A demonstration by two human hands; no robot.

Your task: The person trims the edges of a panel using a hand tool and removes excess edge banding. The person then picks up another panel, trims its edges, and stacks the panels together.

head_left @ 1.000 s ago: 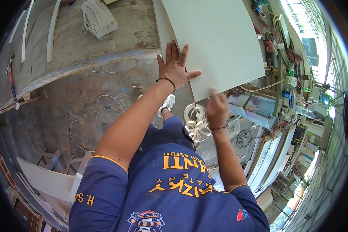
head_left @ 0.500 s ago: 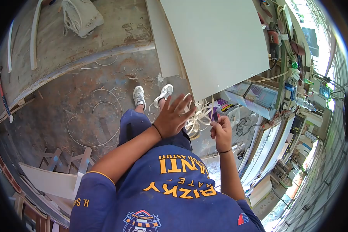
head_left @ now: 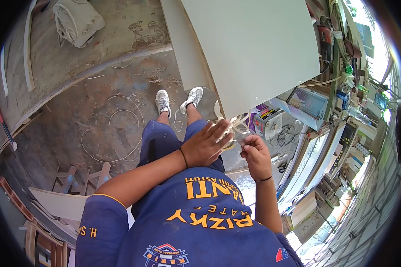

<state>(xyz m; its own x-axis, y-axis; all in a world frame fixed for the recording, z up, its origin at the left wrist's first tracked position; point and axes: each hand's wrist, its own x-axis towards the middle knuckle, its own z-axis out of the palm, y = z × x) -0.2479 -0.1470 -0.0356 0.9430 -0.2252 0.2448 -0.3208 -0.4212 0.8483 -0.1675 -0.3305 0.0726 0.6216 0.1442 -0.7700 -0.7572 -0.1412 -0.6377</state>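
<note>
My left hand (head_left: 205,146) is open, its fingers stretched out flat just below the near corner of a big white panel (head_left: 258,53). Its fingertips overlap a tangle of curled, pale thin strips (head_left: 239,124); whether they touch is hard to tell. To the right of the strips, my right hand (head_left: 257,155) is closed in a pinch. Between its thumb and fingers sits a small flat greyish piece (head_left: 242,140), too small to make out its kind.
A workbench (head_left: 120,26) with a folded pale cloth (head_left: 77,22) stands at upper left. Loose strip curls (head_left: 93,156) lie on the floor. A printed box (head_left: 267,122) and coiled cable (head_left: 287,134) sit at right. A power tool (head_left: 326,42) lies beyond the panel.
My left hand has moved down, away from the panel's corner, with its fingers closer together. The flat piece in my right hand has tilted and looks lighter. The view has shifted slightly.
</note>
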